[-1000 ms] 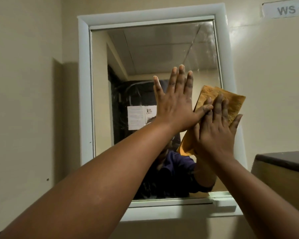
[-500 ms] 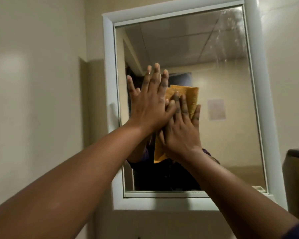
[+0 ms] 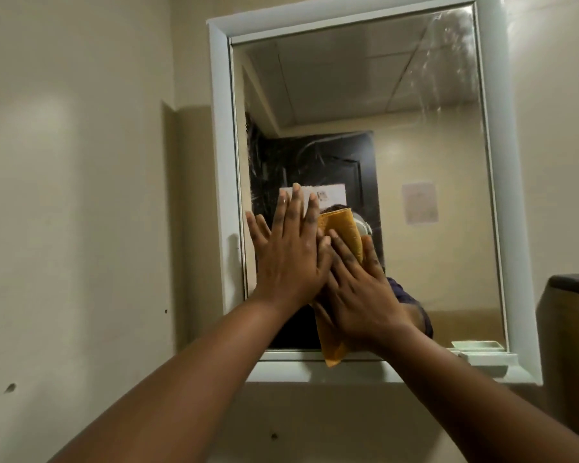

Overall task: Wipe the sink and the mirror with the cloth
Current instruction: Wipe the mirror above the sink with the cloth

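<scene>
Pressing folded orange cloth flat on streaked mirror: right hand spread open; left hand open, overlapping it.

Glossy smeared glass mirror; soft orange cloth.

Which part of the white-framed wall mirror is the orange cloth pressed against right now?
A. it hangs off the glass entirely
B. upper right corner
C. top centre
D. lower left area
D: both hands, left hand and right hand, flatten the orange cloth low on the white-framed wall mirror, near its left edge.
</scene>
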